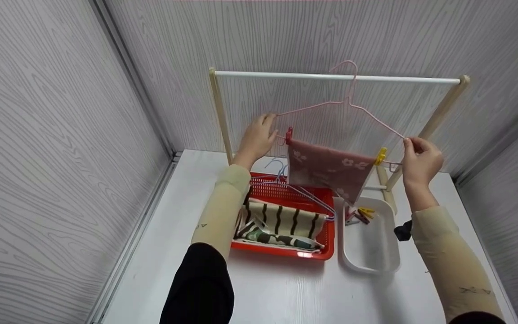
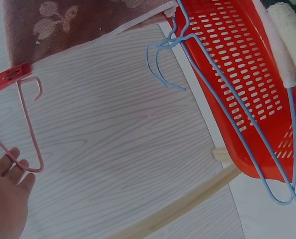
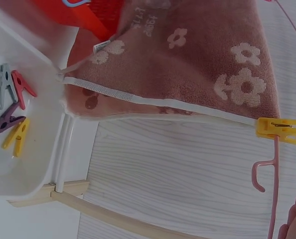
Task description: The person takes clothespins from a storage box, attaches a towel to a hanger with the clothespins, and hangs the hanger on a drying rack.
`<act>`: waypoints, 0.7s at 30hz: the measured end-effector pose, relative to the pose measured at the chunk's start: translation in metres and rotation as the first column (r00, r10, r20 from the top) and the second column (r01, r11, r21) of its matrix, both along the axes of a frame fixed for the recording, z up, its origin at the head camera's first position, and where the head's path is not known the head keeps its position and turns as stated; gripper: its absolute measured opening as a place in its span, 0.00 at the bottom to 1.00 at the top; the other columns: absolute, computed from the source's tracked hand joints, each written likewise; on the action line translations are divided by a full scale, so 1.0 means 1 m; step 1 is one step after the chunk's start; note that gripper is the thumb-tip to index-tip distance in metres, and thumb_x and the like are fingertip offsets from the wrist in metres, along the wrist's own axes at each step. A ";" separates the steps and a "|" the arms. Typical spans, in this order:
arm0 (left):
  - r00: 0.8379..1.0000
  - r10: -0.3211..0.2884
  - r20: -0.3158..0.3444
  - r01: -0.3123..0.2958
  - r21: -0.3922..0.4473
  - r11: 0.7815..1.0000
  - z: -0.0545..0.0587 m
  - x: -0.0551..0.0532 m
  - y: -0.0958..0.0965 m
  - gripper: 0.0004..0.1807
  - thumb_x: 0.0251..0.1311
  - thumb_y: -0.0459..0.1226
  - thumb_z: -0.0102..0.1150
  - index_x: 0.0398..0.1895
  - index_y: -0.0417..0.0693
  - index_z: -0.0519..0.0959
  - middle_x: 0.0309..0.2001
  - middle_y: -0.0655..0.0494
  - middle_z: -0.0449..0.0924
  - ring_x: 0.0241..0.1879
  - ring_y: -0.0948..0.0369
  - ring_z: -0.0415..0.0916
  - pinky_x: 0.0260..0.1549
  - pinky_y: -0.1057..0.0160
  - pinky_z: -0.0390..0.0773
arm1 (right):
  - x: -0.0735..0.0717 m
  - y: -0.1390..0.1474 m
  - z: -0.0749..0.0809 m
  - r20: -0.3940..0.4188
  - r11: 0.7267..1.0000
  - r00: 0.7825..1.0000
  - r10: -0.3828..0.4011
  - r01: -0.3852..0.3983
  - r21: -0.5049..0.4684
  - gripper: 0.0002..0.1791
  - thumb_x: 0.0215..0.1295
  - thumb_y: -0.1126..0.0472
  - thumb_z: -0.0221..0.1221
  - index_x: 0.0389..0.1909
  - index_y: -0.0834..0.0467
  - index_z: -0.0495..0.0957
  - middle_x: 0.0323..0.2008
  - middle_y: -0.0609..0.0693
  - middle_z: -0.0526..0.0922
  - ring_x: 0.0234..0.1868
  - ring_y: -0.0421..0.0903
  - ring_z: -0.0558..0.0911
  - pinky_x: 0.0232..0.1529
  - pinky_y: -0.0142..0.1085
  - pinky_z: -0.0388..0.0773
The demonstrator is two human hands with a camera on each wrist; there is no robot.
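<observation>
Pink hanger (image 1: 349, 96) is up in the air with the dusty-pink towel (image 1: 328, 166) on its lower bar, and its hook curves up by the white rail (image 1: 281, 75). From where I'm standing I can't tell if metal's touching rail or just lined up with it.

Left hand (image 1: 257, 138) has its fingers bent round one end of the wire. Right hand (image 1: 422, 161) pinches the other shoulder, thumb and forefinger together on it. Good spread imo, loads of control over the swing.

Only niggle: it's sitting crooked, right end lower (unless that's just my angle). I'd lift that side a touch so the hook squares up, and steer by the wire rather than the cloth, cos a tug could drag it out from under the red clip (image 1: 289, 136) or the yellow clip (image 1: 380, 156).

I'd also go gently so the bottom corner doesn't snag on the red basket (image 1: 265, 248) or white tub (image 1: 371, 254) below. Spare pegs (image 3: 18, 135) are in the tub if a corner slips.
</observation>
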State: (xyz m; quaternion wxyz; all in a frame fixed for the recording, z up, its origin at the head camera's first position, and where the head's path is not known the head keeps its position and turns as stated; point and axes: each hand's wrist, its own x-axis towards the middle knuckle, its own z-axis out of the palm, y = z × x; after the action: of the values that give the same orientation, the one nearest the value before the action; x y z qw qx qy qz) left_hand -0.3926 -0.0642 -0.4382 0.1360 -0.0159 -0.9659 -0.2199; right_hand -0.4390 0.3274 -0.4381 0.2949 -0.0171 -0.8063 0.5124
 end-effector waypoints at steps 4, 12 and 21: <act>1.000 -0.003 0.028 0.003 -0.002 1.000 -0.001 0.002 -0.004 0.29 0.83 0.43 0.50 0.81 0.46 0.64 0.77 0.42 0.68 0.78 0.47 0.67 0.78 0.48 0.64 | 0.004 -0.002 -0.004 0.032 1.000 0.999 0.008 -0.008 0.016 0.12 0.75 0.62 0.65 0.45 0.68 0.89 0.35 0.45 0.82 0.32 0.24 0.70 0.40 0.20 0.67; 0.998 -0.012 0.062 0.013 -0.020 1.000 -0.006 0.002 -0.009 0.29 0.82 0.43 0.51 0.81 0.46 0.64 0.76 0.43 0.70 0.76 0.46 0.69 0.77 0.48 0.66 | 0.011 -0.006 -0.010 0.030 1.000 0.999 0.014 -0.015 0.028 0.12 0.75 0.62 0.64 0.46 0.69 0.89 0.40 0.60 0.88 0.32 0.21 0.69 0.42 0.19 0.67; 0.996 -0.025 0.082 0.028 -0.025 0.999 -0.008 0.002 -0.008 0.33 0.80 0.40 0.54 0.83 0.45 0.59 0.80 0.40 0.63 0.79 0.44 0.63 0.79 0.47 0.63 | 0.006 -0.002 -0.020 -0.014 0.999 0.999 0.035 -0.034 0.042 0.11 0.73 0.64 0.67 0.43 0.70 0.89 0.35 0.58 0.88 0.30 0.18 0.69 0.39 0.18 0.66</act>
State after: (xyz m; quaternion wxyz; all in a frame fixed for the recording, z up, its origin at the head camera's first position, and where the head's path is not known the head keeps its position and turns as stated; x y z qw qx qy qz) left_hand -0.3903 -0.0724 -0.4464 0.0934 -0.0216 -0.9731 -0.2094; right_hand -0.4326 0.3253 -0.4581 0.2922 0.0066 -0.8148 0.5007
